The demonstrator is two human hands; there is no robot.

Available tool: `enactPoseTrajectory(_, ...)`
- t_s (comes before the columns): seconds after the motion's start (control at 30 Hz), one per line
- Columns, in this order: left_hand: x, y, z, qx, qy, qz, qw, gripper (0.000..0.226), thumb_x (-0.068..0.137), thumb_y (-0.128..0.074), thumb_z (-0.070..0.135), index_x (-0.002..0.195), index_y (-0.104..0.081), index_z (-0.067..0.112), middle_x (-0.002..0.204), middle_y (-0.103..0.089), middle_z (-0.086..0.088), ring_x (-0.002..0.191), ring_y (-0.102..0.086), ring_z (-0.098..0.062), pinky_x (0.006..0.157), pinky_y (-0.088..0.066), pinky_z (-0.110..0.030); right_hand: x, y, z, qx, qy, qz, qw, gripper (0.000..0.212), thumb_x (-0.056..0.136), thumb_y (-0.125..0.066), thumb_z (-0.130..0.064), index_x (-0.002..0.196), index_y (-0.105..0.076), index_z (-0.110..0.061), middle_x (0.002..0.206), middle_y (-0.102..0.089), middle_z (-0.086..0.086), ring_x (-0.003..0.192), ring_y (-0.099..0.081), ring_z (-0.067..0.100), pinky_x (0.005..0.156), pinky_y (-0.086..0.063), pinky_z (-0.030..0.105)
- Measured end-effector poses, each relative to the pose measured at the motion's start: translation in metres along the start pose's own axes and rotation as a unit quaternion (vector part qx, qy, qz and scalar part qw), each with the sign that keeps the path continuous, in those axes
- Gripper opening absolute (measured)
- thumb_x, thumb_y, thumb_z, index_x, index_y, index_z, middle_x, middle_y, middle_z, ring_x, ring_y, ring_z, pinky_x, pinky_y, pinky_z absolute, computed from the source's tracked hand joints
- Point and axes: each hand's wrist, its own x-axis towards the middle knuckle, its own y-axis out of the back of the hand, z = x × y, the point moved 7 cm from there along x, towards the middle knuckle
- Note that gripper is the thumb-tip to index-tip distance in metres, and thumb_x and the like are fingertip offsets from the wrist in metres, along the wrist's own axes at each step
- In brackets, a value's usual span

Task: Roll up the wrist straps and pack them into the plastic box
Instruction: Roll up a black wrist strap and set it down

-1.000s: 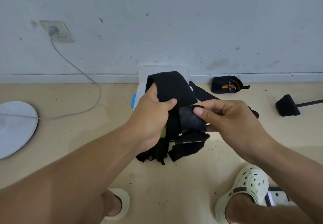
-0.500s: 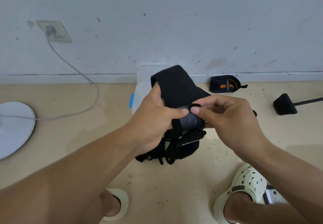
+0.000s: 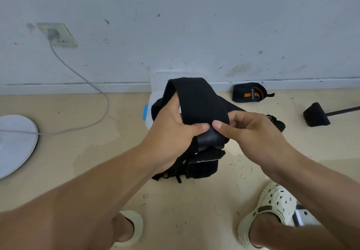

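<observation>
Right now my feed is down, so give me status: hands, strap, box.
Left hand and right hand both grip the black wrist strap, rolling it. Plastic box behind it, mostly hidden. One rolled strap lies by the wall.

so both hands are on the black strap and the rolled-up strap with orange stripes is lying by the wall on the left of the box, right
Not quite: the head view shows the rolled strap with orange stripes by the wall on the right of the plastic box. Left hand and right hand do both grip the black strap.

both hands (image 3: 175, 130) gripping black wrist strap (image 3: 198, 101)
</observation>
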Motion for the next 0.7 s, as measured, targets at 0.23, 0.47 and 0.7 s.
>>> enactPoseTrajectory(0.23, -0.004, 0.008, 0.008, 0.018, 0.057, 0.064, 0.996, 0.021, 0.102, -0.065, 0.029, 0.12, -0.074, 0.03, 0.109, -0.079, 0.011, 0.106, -0.074, -0.014, 0.095, -0.06, -0.038, -0.005, -0.006, -0.001, -0.168, -0.054, -0.117, 0.977, 0.047, 0.089, -0.068, -0.059, 0.075, -0.073, -0.014, 0.069, -0.062, 0.013, 0.058, -0.057, 0.016, 0.062, -0.045, 0.027)
enactPoseTrajectory(0.47, -0.009, -0.002, 0.023, 0.147, 0.03, 0.001, 0.989, 0.044, 0.096, -0.067, 0.047, 0.091, -0.077, 0.005, 0.09, -0.076, -0.013, 0.085, -0.074, -0.024, 0.08, -0.058, -0.04, 0.004, 0.034, -0.029, -0.171, 0.066, 0.044, 0.982, 0.03, 0.103, -0.049, -0.053, 0.099, -0.074, -0.036, 0.088, -0.072, -0.027, 0.082, -0.062, -0.016, 0.073, -0.041, 0.006)
enactPoseTrajectory(0.7, -0.013, -0.012, 0.03, 0.119, 0.022, -0.105, 0.987, 0.041, 0.099, -0.064, 0.03, 0.058, -0.07, 0.027, 0.065, -0.066, 0.011, 0.067, -0.064, -0.006, 0.072, -0.049, -0.02, -0.005, 0.009, -0.016, -0.136, -0.016, -0.177, 0.975, 0.067, 0.082, -0.031, -0.078, 0.093, -0.078, -0.031, 0.097, -0.074, -0.026, 0.096, -0.061, -0.02, 0.093, -0.037, 0.011)
